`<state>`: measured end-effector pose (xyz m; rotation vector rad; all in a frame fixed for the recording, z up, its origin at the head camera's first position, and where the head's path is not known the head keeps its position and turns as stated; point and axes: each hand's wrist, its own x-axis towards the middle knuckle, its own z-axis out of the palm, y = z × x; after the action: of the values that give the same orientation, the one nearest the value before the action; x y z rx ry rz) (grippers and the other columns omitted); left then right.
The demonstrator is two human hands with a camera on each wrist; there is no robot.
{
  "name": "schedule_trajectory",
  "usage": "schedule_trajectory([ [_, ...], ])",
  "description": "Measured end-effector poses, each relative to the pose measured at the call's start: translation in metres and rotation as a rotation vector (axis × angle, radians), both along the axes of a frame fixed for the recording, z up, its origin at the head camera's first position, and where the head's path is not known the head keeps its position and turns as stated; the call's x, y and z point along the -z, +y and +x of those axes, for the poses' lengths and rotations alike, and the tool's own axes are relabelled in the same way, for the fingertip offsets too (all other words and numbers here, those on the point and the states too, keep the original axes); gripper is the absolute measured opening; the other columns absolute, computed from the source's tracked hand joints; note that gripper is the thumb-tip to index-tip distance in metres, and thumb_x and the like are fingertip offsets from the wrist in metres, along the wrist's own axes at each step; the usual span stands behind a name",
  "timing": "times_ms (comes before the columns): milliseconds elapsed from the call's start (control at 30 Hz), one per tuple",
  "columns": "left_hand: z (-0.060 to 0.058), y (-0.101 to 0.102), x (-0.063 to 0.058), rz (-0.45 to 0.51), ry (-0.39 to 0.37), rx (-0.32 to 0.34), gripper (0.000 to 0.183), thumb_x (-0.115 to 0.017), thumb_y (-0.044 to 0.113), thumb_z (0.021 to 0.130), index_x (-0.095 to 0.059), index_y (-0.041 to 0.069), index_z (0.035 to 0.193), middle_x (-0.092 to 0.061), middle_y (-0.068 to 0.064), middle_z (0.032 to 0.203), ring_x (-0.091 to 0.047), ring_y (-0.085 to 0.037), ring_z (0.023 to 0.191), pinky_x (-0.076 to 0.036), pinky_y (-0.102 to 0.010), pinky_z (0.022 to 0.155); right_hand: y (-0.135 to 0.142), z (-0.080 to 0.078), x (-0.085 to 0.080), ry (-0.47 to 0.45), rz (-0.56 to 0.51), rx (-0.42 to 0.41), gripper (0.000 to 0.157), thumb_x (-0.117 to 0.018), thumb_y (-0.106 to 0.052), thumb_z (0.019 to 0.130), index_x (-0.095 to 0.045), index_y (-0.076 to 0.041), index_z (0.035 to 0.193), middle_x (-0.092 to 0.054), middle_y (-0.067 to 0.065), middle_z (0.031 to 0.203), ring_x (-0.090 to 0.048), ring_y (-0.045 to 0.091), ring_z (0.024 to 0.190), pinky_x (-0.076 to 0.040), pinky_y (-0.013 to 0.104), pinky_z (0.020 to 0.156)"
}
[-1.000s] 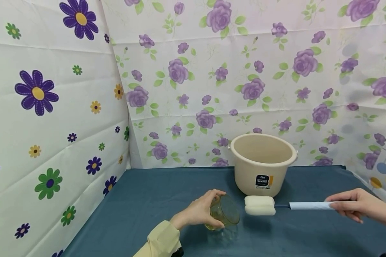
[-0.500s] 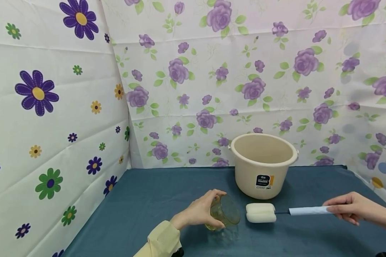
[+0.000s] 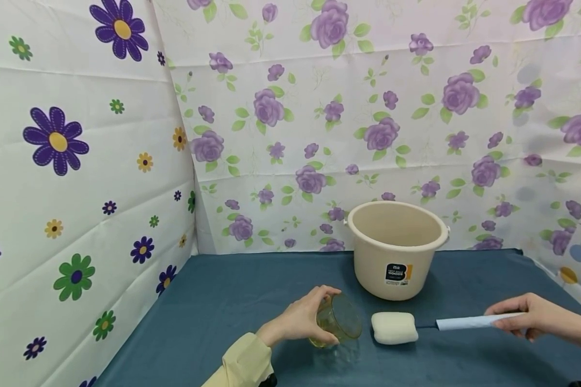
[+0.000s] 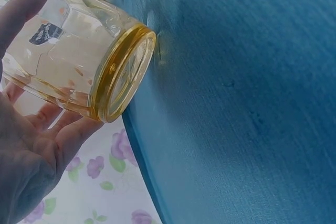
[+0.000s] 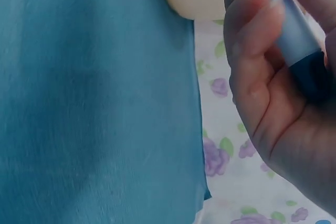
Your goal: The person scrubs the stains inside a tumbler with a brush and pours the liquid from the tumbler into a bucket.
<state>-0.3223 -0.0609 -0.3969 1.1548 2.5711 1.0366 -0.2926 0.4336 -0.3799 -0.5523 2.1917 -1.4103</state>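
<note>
My left hand [image 3: 306, 318] grips a clear amber-tinted glass [image 3: 340, 320], tilted with its mouth toward the right. In the left wrist view the thumb lies on one side of the glass [image 4: 68, 45] and the fingers curl along the other, its thick base close over the cloth. At the right, my right hand [image 3: 537, 318] pinches the pale blue handle [image 3: 469, 322] of a sponge cup brush. Its cream sponge head [image 3: 394, 328] points left at the glass mouth, a short gap away. The right wrist view shows fingers around the handle [image 5: 296, 35], with its dark end by the palm.
Behind the brush stands a beige bucket [image 3: 392, 269] with a dark label on its front. A blue-green cloth [image 3: 252, 279] covers the table. Flower-printed sheets [image 3: 281, 134] hang upright at the back and on the left side.
My right hand has lowered the brush toward the near side, away from the bucket, and its sponge head has turned slightly. My left hand and the glass have stayed in place.
</note>
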Motion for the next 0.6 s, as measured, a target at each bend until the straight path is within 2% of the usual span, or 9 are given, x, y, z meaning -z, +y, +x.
schedule_trajectory([
  [100,0.0,0.0,0.0,0.001,-0.002,0.0,0.079,-0.077,0.039,0.07,-0.033,0.028,0.134,-0.041,0.0,0.122,-0.042,-0.012,0.109,-0.042,-0.037,0.077,0.002,-0.002,0.003,0.013,-0.007,-0.008,0.023,-0.048,-0.005,0.093,-0.063,0.002,0.11,-0.057,0.015,0.07,-0.028,0.027,0.045,-0.026,0.038,0.04],
  [167,0.0,0.0,-0.001,0.002,-0.003,0.0,0.078,-0.077,0.039,0.07,-0.033,0.028,0.135,-0.041,0.0,0.122,-0.042,-0.012,0.109,-0.042,-0.037,0.077,0.004,-0.003,0.006,0.041,-0.001,-0.026,0.022,-0.05,-0.004,0.092,-0.064,0.0,0.108,-0.057,0.012,0.069,-0.025,0.026,0.045,-0.025,0.037,0.04],
  [267,0.0,0.0,-0.001,-0.001,-0.007,0.003,0.079,-0.076,0.039,0.07,-0.033,0.027,0.135,-0.041,0.0,0.122,-0.042,-0.012,0.109,-0.042,-0.037,0.077,0.005,-0.006,0.011,0.117,0.017,-0.074,0.021,-0.051,-0.002,0.091,-0.067,-0.005,0.105,-0.061,0.011,0.076,-0.042,0.016,0.049,-0.035,0.034,0.042],
  [367,0.0,0.0,-0.001,-0.005,-0.006,0.001,0.079,-0.076,0.04,0.07,-0.033,0.026,0.135,-0.041,0.0,0.121,-0.042,-0.012,0.109,-0.042,-0.037,0.076,0.006,-0.008,0.015,0.173,0.028,-0.129,0.022,-0.051,0.001,0.091,-0.067,-0.006,0.104,-0.064,0.008,0.085,-0.056,0.014,0.065,-0.045,0.033,0.053],
  [433,0.0,0.0,-0.001,-0.008,-0.002,-0.001,0.079,-0.077,0.04,0.07,-0.034,0.027,0.135,-0.042,0.0,0.12,-0.043,-0.011,0.107,-0.042,-0.037,0.074,0.005,-0.009,0.017,0.197,0.035,-0.14,0.022,-0.051,0.001,0.09,-0.067,-0.006,0.104,-0.064,0.007,0.092,-0.059,0.016,0.073,-0.047,0.033,0.059],
  [600,0.0,0.0,-0.001,-0.012,0.0,-0.007,0.079,-0.077,0.041,0.07,-0.033,0.027,0.135,-0.042,-0.001,0.119,-0.043,-0.012,0.107,-0.042,-0.037,0.074,0.005,-0.009,0.023,0.217,0.063,-0.121,0.018,-0.054,0.0,0.089,-0.067,-0.004,0.101,-0.064,0.008,0.089,-0.057,0.012,0.071,-0.047,0.032,0.058],
])
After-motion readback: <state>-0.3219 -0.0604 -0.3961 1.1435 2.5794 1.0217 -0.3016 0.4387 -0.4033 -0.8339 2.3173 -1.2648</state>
